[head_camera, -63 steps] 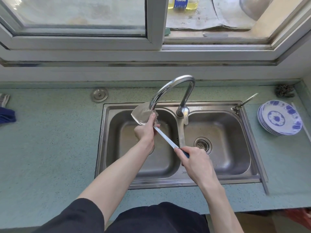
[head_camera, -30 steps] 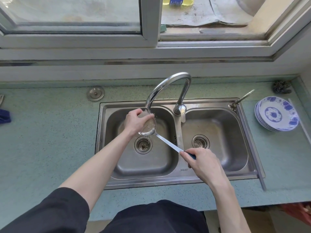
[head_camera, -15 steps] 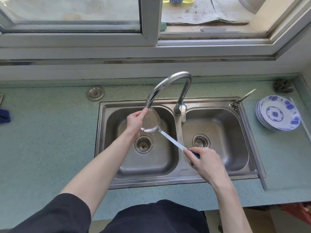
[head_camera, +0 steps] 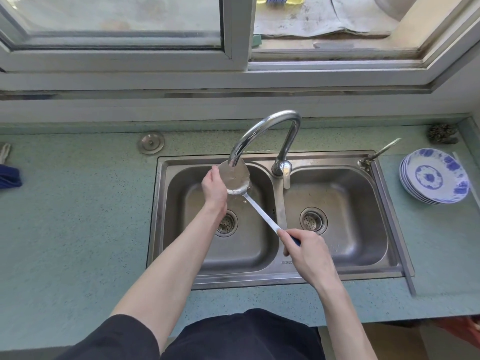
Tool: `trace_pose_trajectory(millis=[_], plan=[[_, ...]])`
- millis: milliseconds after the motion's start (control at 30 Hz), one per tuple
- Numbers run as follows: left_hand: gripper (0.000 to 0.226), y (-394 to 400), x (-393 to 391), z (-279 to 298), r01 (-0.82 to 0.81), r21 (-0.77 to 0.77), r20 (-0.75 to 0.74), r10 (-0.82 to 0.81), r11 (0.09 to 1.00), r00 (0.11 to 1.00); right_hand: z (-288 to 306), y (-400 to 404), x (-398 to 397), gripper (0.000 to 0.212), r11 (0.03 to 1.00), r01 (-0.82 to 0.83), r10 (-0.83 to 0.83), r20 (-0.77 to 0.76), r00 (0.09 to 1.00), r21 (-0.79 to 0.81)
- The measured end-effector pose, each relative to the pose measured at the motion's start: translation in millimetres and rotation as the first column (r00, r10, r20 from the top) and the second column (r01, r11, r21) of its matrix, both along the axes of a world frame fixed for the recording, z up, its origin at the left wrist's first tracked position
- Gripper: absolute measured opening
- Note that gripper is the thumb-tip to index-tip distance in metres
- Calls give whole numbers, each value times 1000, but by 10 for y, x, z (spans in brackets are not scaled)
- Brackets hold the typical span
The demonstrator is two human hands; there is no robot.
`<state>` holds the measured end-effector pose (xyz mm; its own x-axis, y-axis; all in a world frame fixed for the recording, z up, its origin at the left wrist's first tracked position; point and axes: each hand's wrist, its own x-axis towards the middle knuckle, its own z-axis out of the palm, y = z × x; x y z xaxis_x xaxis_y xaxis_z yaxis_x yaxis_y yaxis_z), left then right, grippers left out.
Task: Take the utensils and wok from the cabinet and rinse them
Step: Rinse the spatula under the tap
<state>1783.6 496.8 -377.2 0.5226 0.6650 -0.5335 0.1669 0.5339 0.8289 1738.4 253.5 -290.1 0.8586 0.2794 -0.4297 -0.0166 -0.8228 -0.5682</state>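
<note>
- A metal spatula [head_camera: 237,179] is being held under the spout of the tap [head_camera: 262,131], over the left basin of the sink [head_camera: 275,278].
- The blue end of the spatula handle is being gripped by the right hand [head_camera: 307,252], fingers [head_camera: 285,236] curled closed around it, above the divider between the two basins.
- The left edge of the spatula blade is being touched by the left hand [head_camera: 214,187]; whether its fingers are wrapped around the blade cannot be told, as they are hidden behind it.
- The handle is being kept tilted, running from the blade down and right to the right hand.
- A stack of blue-and-white plates [head_camera: 435,176] is sitting on the green worktop [head_camera: 78,216], right of the sink.
- A round metal plug [head_camera: 151,142] is lying on the worktop, left of the tap.
</note>
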Motion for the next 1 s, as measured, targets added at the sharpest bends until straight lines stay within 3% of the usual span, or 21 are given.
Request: trace_pose_trajectory(millis=[100, 167, 233, 367, 467, 600, 767, 1000], plan=[[25, -25, 6, 24, -151, -95, -17, 150, 984, 989, -7, 68, -40, 40, 1000, -9, 9, -11, 1000, 9], [16, -58, 4, 20, -242, -252, -20, 245, 937, 969, -14, 123, -64, 41, 1000, 4, -3, -30, 1000, 20], [21, -90, -34, -9, -264, -269, -22, 268, 926, 963, -31, 178, -93, 42, 1000, 7, -6, -39, 999, 11], [32, -61, -75, -192, -119, -38, -47, 117, 992, 992, -42, 225, -96, 44, 1000, 17, -17, -11, 1000, -19], [30, 33, -37, -499, -23, 24, -106, 25, 999, 994, -48, 223, -59, 47, 1000, 25, -25, 5, 1000, -12], [21, -13, -1, 17, 19, -62, -20, -20, 998, 1000, -64, 264, -9, 46, 999, 47, -47, 54, 997, 8], [8, 81, 76, 174, -51, -221, 50, 63, 974, 997, -100, 294, 46, 40, 997, 50, -54, 90, 994, 53], [21, -3, -50, 187, 41, -281, 86, -18, 959, 996, -160, 430, 39, 33, 990, 54, -65, 78, 995, 132]])
